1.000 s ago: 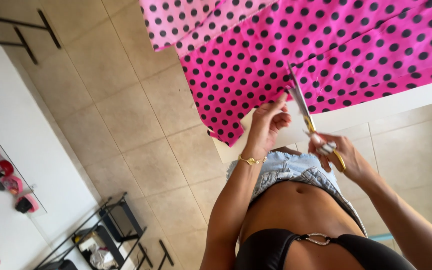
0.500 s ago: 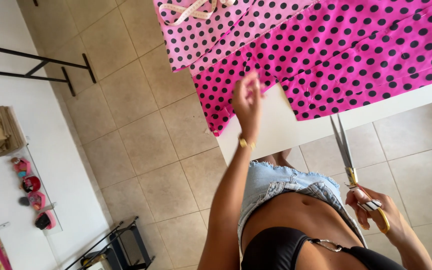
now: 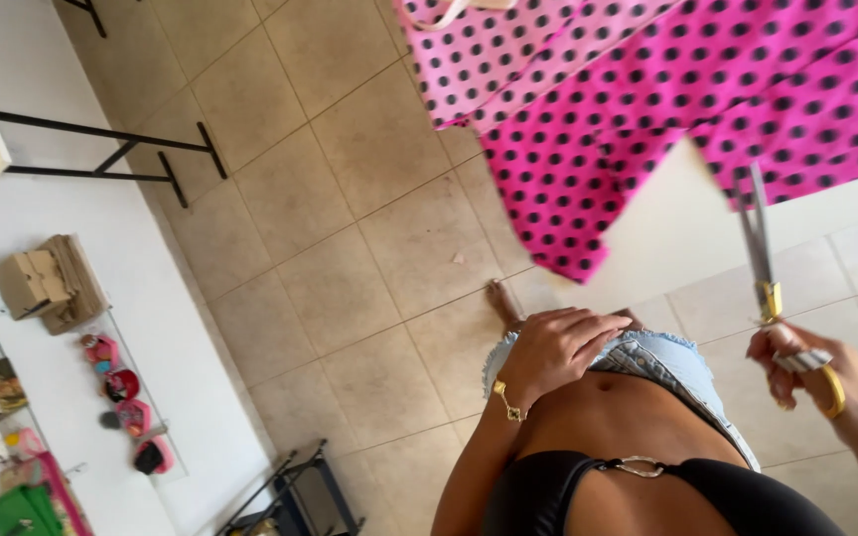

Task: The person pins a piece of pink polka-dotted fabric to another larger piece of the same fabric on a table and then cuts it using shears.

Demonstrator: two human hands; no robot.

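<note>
Now, scissors up beside the dotted cloth.
Keep your right hand (image 3: pixel 806 372), fingers clamped on the scissors (image 3: pixel 762 263), steady near the bench edge; left hand (image 3: pixel 558 347) rests loose, empty, off the pink fabric (image 3: pixel 647 129).

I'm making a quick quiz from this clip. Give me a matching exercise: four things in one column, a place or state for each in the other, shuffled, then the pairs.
Things:
1. scissors
2. polka-dot fabric
3. left hand
4. cardboard box

Places or states:
A. resting at the waist of the denim shorts
B. draped over the white table edge
C. on the white surface at far left
D. held blades-up in the right hand

Pairs: 1-D, 2-B, 3-A, 4-C
</note>
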